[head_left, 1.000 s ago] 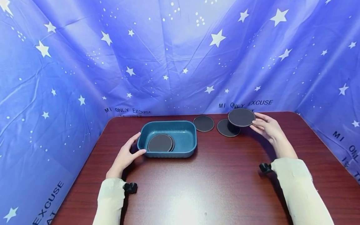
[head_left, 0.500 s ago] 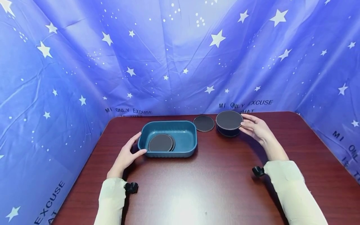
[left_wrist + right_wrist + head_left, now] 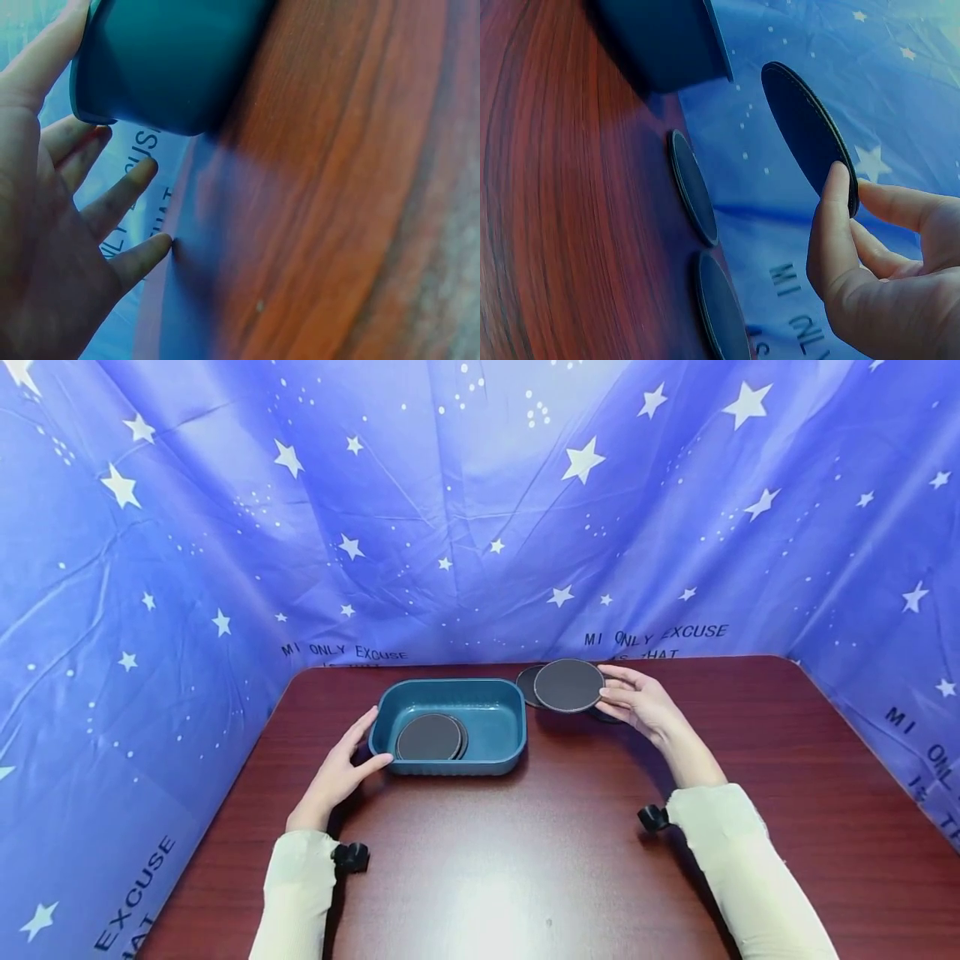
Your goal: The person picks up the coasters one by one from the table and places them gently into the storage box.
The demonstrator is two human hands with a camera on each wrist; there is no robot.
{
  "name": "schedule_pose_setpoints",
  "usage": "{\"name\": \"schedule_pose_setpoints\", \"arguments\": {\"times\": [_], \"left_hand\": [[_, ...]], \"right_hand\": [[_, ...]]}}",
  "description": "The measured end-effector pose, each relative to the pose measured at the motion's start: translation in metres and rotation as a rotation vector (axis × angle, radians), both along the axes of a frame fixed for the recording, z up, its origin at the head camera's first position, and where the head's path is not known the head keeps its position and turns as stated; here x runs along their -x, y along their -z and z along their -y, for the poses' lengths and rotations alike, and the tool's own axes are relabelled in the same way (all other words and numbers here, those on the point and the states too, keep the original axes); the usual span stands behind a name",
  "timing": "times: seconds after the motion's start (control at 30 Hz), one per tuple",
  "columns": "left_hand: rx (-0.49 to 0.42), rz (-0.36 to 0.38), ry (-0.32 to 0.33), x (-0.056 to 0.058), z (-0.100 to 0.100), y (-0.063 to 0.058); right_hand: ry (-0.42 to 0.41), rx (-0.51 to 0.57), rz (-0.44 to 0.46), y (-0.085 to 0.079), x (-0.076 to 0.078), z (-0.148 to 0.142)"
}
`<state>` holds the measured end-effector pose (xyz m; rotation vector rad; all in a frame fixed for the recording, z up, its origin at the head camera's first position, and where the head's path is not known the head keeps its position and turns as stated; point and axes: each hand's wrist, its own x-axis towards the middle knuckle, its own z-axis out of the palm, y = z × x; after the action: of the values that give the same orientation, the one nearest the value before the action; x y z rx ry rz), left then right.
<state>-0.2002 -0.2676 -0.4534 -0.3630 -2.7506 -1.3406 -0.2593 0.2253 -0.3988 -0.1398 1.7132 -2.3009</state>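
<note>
My right hand (image 3: 641, 703) pinches a round black coaster (image 3: 570, 686) by its edge, thumb on one face and fingers on the other. The right wrist view shows this coaster tilted in the air, with stitching around its rim. Beneath it lie two more coasters on the table, one nearer the container (image 3: 694, 187) and another further right (image 3: 724, 311); from the head both are partly covered. My left hand (image 3: 333, 777) touches the left end of a teal rectangular container (image 3: 480, 768), fingers spread and fairly straight, thumb at the front corner. Inside it sits a small stack of coasters (image 3: 429, 737).
The dark red wooden table (image 3: 480, 843) ends at the back against a blue star-patterned cloth (image 3: 450, 510), which also hangs at both sides. A black wrist camera (image 3: 351, 857) sits at the left cuff, another (image 3: 652, 818) at the right.
My right hand has carried the coaster leftward, from over the right-hand table coaster to over the one beside the container. My left hand stays at the container's end.
</note>
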Motion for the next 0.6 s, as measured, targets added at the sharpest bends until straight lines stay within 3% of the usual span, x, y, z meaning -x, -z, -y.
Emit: {"name": "schedule_pose_setpoints", "arguments": {"times": [0.6], "left_hand": [[0.032,0.005,-0.022,0.003,0.003,0.000]], "right_hand": [[-0.085,-0.049,-0.026,-0.002,0.001,0.058]]}}
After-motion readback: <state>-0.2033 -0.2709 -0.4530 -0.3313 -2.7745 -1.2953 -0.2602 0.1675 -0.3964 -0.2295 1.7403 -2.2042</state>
